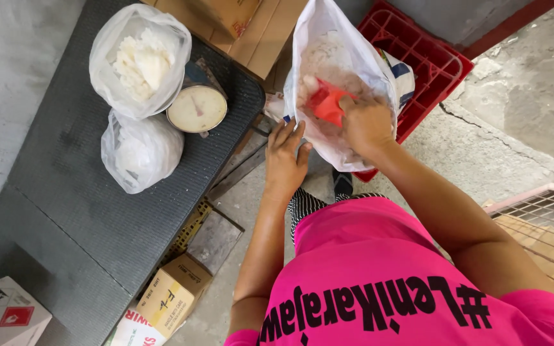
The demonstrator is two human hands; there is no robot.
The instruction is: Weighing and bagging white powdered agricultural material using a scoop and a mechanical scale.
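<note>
I see big clear plastic bag (328,77) of whitish powder standing in red crate (428,54), beside dark tabletop (84,205). Right hand (367,122) inside bag mouth, clenched around red scoop (325,102). Left hand (285,157) outside bag, fingers spread flat against its near wall, grasping nothing.

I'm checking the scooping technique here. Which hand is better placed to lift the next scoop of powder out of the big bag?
Right. The right hand already grips the red plastic scoop inside the large white plastic bag of powder. The left hand rests flat against the bag's outside, seemingly steadying it.
</note>
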